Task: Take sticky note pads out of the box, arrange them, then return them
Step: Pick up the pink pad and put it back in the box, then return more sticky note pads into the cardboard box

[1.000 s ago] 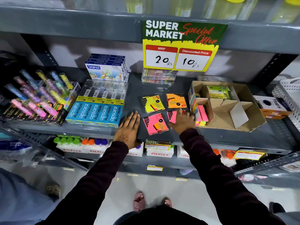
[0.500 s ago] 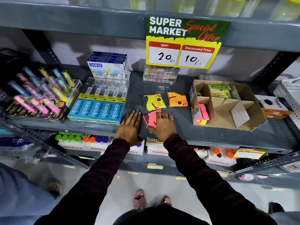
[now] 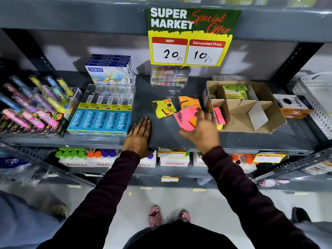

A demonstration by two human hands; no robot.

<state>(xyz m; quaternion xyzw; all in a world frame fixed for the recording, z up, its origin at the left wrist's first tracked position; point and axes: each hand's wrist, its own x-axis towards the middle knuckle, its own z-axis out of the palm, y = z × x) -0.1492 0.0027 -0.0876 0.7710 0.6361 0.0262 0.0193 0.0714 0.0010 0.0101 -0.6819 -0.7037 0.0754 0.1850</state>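
My right hand (image 3: 202, 131) holds pink sticky note pads (image 3: 185, 117) lifted off the grey shelf (image 3: 179, 139), just left of the open cardboard box (image 3: 265, 121). A yellow pad (image 3: 162, 108) and an orange pad (image 3: 188, 102) lie flat on the shelf behind it. Inside the box, pink pads (image 3: 220, 115) stand in the front left compartment and a green pack (image 3: 234, 92) sits at the back. My left hand (image 3: 139, 136) rests flat on the shelf's front edge, fingers spread, holding nothing.
Blue pencil boxes (image 3: 100, 121) lie left of my left hand, with highlighter packs (image 3: 34, 106) further left. A pastel box stack (image 3: 109, 72) and clear crayon packs (image 3: 169, 76) stand at the back. A white basket (image 3: 316, 101) and small cartons (image 3: 291, 106) sit right of the box.
My right hand gathered the pink pads from the front of the shelf, lifted them and carried them right toward the box. My left hand stayed put.
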